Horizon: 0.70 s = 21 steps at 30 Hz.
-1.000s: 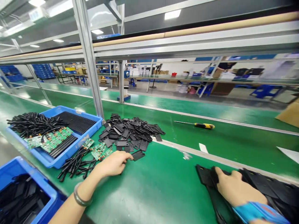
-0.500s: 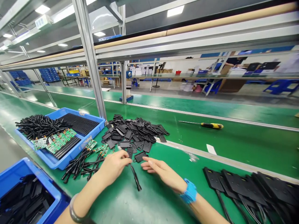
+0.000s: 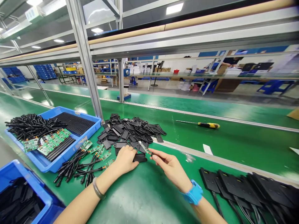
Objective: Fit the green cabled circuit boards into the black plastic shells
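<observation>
Right hand (image 3: 170, 168): fingertips pinched on a black cable (image 3: 151, 154) just behind a small circuit board (image 3: 142, 146), which juts out bare towards the pile of black covers (image 3: 127, 129). Left hand (image 3: 125, 159): half curled, thumb and fingers on the left end of a black case (image 3: 140, 158) on the bench (image 3: 140, 196). Board probably light, stiff, fragile; wires floppy, best held by the cable or board edges. Case likely light, rigid, slightly slick; take side walls.

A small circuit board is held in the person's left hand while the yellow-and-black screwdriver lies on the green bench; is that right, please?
Not quite: the head view shows the small circuit board held by its lead in the right hand, while the yellow-and-black screwdriver lies on the green bench.
</observation>
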Each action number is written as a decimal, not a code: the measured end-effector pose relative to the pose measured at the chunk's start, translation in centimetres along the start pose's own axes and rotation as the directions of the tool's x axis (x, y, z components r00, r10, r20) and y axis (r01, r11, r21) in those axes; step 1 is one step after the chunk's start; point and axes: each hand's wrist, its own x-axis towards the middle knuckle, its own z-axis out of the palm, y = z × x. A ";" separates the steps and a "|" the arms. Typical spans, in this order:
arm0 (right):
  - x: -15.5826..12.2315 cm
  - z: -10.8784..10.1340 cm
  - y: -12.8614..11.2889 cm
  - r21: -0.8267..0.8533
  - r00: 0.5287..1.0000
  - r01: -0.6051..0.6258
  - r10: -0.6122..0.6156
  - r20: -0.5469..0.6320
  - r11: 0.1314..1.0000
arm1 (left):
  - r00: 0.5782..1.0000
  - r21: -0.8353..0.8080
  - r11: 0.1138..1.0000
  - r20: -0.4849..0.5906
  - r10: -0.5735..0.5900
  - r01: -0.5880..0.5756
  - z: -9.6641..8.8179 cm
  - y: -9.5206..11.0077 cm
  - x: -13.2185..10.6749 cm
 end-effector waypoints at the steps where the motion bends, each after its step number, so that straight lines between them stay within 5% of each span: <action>1: -0.1 -0.2 -0.2 -0.107 0.999 0.044 -0.047 -0.018 0.993 | 1.000 -0.020 1.000 -0.024 -0.005 0.004 -0.1 0.3 0.1; 3: -0.2 -0.3 -0.6 -0.291 0.987 0.134 -0.152 -0.043 0.947 | 0.995 -0.169 0.985 -0.084 -0.061 0.046 -0.5 0.5 0.2; 5: -0.4 -0.3 -1.2 -0.406 0.971 0.208 -0.237 -0.022 0.890 | 0.982 -0.507 0.855 -0.083 -0.172 0.106 -0.6 0.3 0.2; 7: -0.5 -0.2 -1.6 -0.450 0.958 0.264 -0.287 0.018 0.853 | 0.972 -0.835 0.533 0.012 -0.236 0.140 -0.5 0.0 0.1; 9: -0.6 0.0 -1.9 -0.456 0.950 0.294 -0.308 0.045 0.840 | 0.971 -0.962 0.230 0.093 -0.221 0.145 -0.2 -0.1 -0.2; 11: -0.6 0.2 -1.9 -0.444 0.943 0.322 -0.326 0.069 0.836 | 0.969 -0.989 0.058 0.124 -0.213 0.139 0.1 0.0 -0.6; 15: -0.7 0.7 -1.6 -0.429 0.935 0.351 -0.337 0.111 0.832 | 0.969 -0.980 -0.131 0.172 -0.178 0.150 0.4 0.5 -1.2; 21: -0.8 1.3 -0.6 -0.511 0.922 0.378 -0.364 0.131 0.772 | 0.965 -0.966 -0.215 0.186 -0.185 0.145 0.8 1.3 -1.6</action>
